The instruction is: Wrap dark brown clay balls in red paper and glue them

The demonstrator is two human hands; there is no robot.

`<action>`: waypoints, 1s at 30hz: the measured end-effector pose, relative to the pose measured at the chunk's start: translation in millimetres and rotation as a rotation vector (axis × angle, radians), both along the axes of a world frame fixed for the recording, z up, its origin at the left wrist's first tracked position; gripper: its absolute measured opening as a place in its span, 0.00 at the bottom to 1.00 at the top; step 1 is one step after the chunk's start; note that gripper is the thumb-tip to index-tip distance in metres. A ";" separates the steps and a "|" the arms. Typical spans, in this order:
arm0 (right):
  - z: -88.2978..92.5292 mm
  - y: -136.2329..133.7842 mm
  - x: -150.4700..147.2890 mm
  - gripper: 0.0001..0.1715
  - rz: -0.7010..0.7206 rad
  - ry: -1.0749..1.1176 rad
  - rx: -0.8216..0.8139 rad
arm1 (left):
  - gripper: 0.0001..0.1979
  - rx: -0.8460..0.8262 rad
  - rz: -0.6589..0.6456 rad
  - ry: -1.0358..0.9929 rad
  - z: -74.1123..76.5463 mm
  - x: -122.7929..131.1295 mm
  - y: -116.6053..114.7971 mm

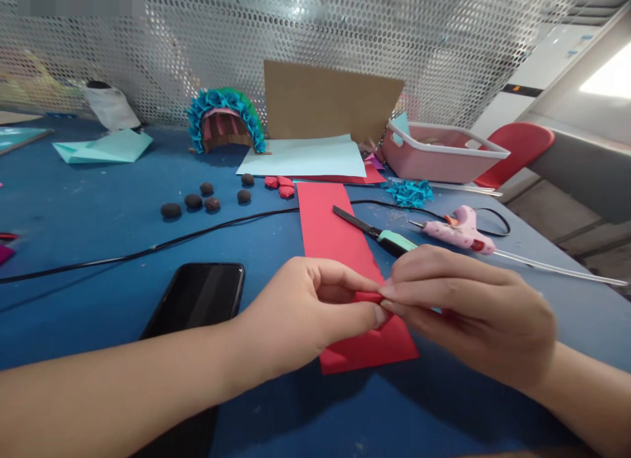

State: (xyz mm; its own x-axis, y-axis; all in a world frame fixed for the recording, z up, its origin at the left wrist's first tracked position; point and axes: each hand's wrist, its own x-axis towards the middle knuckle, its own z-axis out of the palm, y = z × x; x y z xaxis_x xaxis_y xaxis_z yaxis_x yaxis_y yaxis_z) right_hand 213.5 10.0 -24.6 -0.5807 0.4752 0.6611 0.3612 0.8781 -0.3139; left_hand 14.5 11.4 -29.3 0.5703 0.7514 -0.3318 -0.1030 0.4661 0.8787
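Note:
My left hand [315,307] pinches a small folded piece of red paper [367,297] between thumb and fingers. My right hand [468,307] meets it from the right, its thumb and fingertips closed on the same piece. Both hands are over a long red paper strip [328,234] lying on the blue table. A utility knife [377,233] with a mint handle rests partly on that strip, its blade out and its handle end hidden behind my right hand. Several small red folded paper pieces [280,184] sit beyond the strip's far left corner.
A black phone [202,294] lies under my left forearm. Behind my right hand is a pink glue gun [461,231] with its black cord [197,233] crossing the table. Several dark balls [193,201], a blue-fringed arch [227,119], pale blue sheets [305,157] and a pink basket [438,159] stand farther back.

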 end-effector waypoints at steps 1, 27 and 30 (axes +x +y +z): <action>0.1 -0.2 0.2 0.12 -0.010 -0.031 0.040 | 0.09 -0.013 0.001 0.001 0.7 0.1 -0.3; -0.6 -7.5 -7.1 0.10 -0.101 0.089 -0.188 | 0.09 0.071 0.126 -0.046 3.8 1.4 0.6; -0.9 -7.2 -6.6 0.15 -0.100 0.082 -0.169 | 0.07 0.054 0.119 -0.037 3.5 0.8 0.5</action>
